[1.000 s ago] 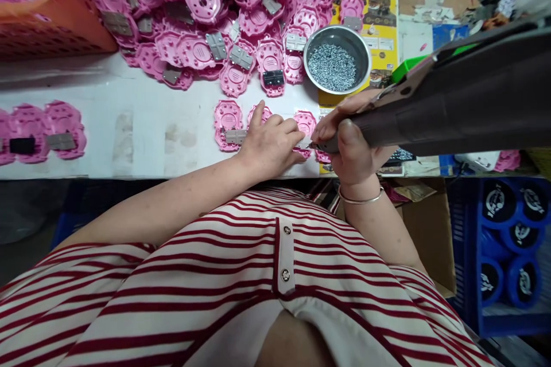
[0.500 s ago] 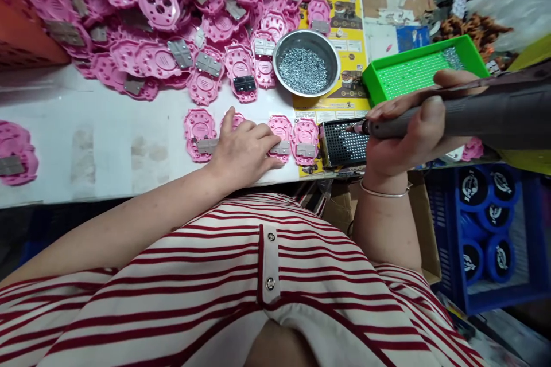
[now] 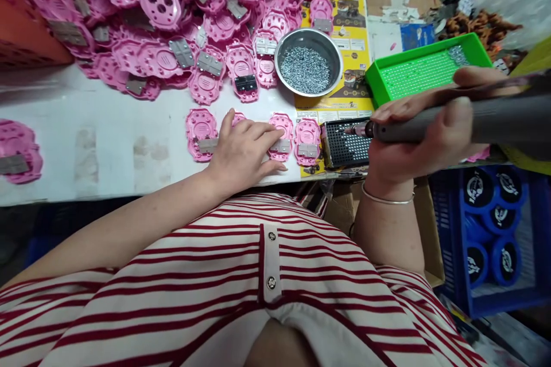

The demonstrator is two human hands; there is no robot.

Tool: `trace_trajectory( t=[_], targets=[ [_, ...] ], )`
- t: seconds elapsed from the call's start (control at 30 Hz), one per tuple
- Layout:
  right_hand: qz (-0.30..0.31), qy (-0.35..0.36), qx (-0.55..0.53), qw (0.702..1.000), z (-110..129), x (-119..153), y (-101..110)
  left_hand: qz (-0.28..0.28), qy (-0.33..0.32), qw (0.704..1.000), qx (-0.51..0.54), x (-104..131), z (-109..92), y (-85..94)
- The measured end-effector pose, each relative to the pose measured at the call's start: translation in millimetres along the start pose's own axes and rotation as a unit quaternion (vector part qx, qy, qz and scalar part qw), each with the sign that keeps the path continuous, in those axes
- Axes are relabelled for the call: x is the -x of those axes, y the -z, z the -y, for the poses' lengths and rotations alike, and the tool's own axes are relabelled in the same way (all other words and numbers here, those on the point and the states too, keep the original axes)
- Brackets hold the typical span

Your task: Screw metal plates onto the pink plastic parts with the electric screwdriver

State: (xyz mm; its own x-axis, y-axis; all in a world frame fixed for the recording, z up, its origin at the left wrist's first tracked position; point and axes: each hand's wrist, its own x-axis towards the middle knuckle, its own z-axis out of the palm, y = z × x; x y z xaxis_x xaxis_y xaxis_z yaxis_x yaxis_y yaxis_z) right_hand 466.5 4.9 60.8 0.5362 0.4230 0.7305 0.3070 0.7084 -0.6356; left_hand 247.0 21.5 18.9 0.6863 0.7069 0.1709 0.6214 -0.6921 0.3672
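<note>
My right hand [image 3: 424, 132] is wrapped round a grey electric screwdriver [image 3: 408, 125]. The tip of the screwdriver is over a black perforated screw tray [image 3: 344, 146] with rows of small screws. My left hand [image 3: 243, 149] lies with fingers spread over a row of pink plastic casings, largely covering one of them. At its left is a pink casing [image 3: 201, 126] with a grey metal plate; to its right are a second casing [image 3: 282, 126] and a third casing [image 3: 307, 135], each with a plate across its lower part.
A heap of pink casings [image 3: 163, 6] fills the back left beside an orange basket [image 3: 30, 17]. A steel bowl of screws [image 3: 307, 63] and a green perforated tray [image 3: 430, 69] stand behind the row. Below the table's right end is a blue crate [image 3: 456, 241] holding round blue pieces.
The screwdriver and my right hand have shifted slightly right in the picture, as the whole view moved a little. My left hand stays over the row, its fingers barely changed.
</note>
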Motion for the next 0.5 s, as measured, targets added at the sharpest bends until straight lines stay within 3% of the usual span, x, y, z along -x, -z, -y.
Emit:
trace_trajectory(
  t=[0.1, 0.27, 0.5],
  targets=[
    [0.016, -0.012, -0.084, 0.996, 16.2, 2.9, -14.8, -0.041, -0.002, 0.998, 0.047, -2.8, -2.8, 2.3],
    [0.124, -0.052, -0.160, 0.978, 38.1, 13.6, -34.0, -0.023, -0.021, 0.989, 0.146, -8.3, -8.4, 4.2],
    [0.198, -0.115, -0.202, 0.952, 35.8, 27.0, -37.2, -0.006, -0.003, 0.990, 0.142, -1.7, -5.5, 9.6]
  ],
)
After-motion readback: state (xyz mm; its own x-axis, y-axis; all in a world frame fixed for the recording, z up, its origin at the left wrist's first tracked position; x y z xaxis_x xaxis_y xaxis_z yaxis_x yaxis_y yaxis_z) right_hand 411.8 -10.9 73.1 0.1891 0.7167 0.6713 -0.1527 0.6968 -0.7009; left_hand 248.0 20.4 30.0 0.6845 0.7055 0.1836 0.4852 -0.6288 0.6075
